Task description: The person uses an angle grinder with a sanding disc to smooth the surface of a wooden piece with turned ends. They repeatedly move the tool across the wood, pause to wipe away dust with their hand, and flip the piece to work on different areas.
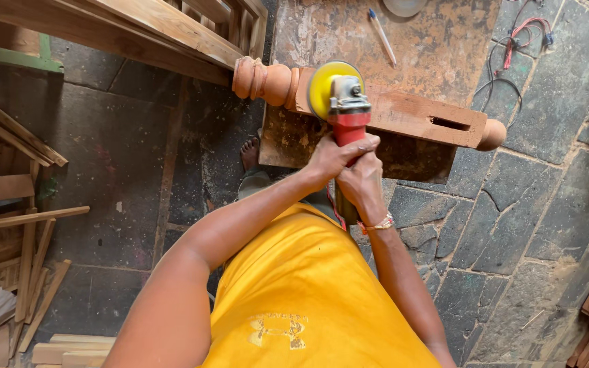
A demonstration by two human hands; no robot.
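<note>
Both my hands grip a red angle grinder with a yellow sanding disc. My left hand wraps the red body from the left. My right hand, with a bracelet at the wrist, clasps the same body just below it. The disc rests against a turned wooden leg that lies across a worn wooden board. The leg has a rounded knob at each end and a rectangular slot near its right end.
A pen lies on the board behind the leg. Red and black wires trail over the stone floor at right. Wooden slats and offcuts pile up at left. A wooden frame stands at the top. My bare foot shows below the board.
</note>
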